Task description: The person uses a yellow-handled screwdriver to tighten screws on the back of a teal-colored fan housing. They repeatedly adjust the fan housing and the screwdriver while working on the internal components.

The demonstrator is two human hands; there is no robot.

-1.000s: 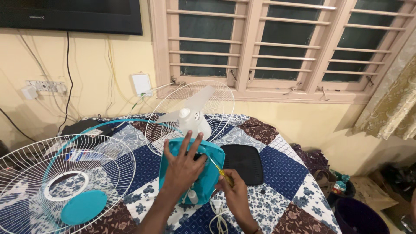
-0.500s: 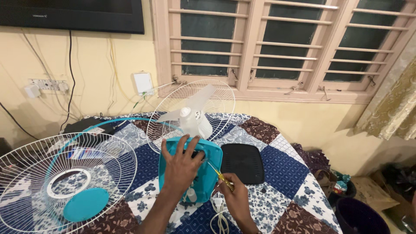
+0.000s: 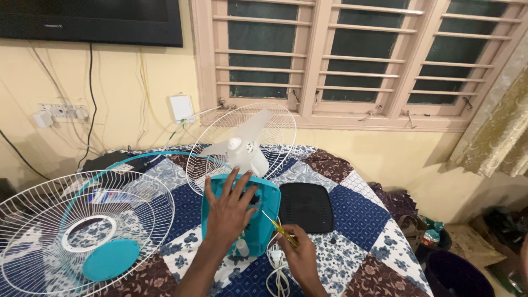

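Left hand [image 3: 228,212] is lying flat, fingers spread, pinning the teal fan base [image 3: 240,214] on the quilted bed [image 3: 368,220] while right hand [image 3: 297,254] is gripping a yellow screwdriver [image 3: 278,228] (light, slippery-looking plastic, so bracing the broad top seems smart).

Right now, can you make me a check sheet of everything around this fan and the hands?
Surface: patchwork quilt in blue, brown and floral squares.
Job's things: teal fan base lying flat; white fan blades inside the rear guard; yellow-handled screwdriver.
Clutter: loose front guard with teal centre cap; black flat panel.
Grip: left hand pressed flat on the base; right hand holds the screwdriver, tip at the base.
Cables: white cord by the right hand; wires down the wall.
Surroundings: window with bars, curtain, wall sockets.
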